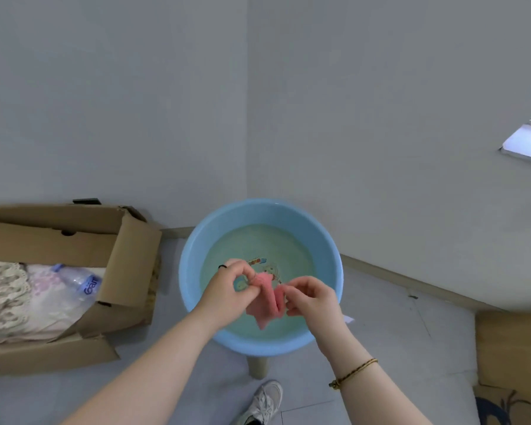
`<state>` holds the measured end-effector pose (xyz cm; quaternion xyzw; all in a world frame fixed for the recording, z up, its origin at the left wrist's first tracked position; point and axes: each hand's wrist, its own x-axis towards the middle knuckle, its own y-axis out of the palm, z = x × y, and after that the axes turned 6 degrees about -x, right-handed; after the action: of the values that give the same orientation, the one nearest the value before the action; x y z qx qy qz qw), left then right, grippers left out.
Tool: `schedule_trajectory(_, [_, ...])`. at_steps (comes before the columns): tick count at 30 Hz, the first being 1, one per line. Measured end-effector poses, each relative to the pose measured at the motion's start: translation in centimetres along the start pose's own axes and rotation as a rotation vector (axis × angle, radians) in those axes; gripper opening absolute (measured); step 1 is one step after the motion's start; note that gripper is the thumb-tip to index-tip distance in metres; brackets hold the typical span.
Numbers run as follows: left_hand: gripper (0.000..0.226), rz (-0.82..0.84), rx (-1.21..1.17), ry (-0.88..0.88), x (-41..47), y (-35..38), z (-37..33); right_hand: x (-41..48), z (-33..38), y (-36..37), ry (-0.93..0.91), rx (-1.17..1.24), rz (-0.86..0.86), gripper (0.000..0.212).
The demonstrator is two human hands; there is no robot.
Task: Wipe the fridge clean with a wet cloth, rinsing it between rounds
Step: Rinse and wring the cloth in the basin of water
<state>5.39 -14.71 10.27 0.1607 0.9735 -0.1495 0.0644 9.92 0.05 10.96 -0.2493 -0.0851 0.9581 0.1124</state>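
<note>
- Well off to the left of my left hand, an open cardboard box (129,259) sits on the floor, with lacy fabric (19,296) and a clear plastic bottle (77,282) lying in it.
- Next comes my left hand (227,289), over the near left part of the basin. Its thumb and curled fingers pinch the cloth's upper left corner, and a dark ring (222,266) sits on one finger.
- Between my two hands hangs the cloth (269,305): pink, bunched into soft vertical folds, its lower tip drooping toward the water. Whether that tip touches the surface I cannot tell.
- Under both hands is the round blue basin (190,271), holding pale greenish water (258,243) with a faint coloured print showing at the bottom.
- Just right of the cloth, my right hand (311,299) grips its right edge with fingers curled in. A braided cord bracelet (353,374) circles that wrist.
- Nearer me than my hands, a stool leg (258,365) shows beneath the basin, beside my pale sneaker (265,400).
- Far to the right of my right hand stands a brown cardboard sheet (512,348).
</note>
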Motion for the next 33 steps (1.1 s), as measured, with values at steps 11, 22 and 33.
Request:
schedule_trajectory(11, [0.028, -0.172, -0.253, -0.331, 8.7, 1.0, 5.9, 11.3, -5.1, -1.9, 0.183, 0.035, -0.106, 0.024])
schedule_trajectory(22, [0.064, -0.156, -0.155, -0.543, 17.3, 4.2, 16.3, 20.1, -12.3, 3.0, 0.002, -0.661, -0.248, 0.048])
schedule_trajectory(33, [0.058, 0.080, 0.457, -0.460, 19.4, 5.4, 21.4, 22.2, -17.7, 8.5, -0.265, -1.210, -0.069, 0.062])
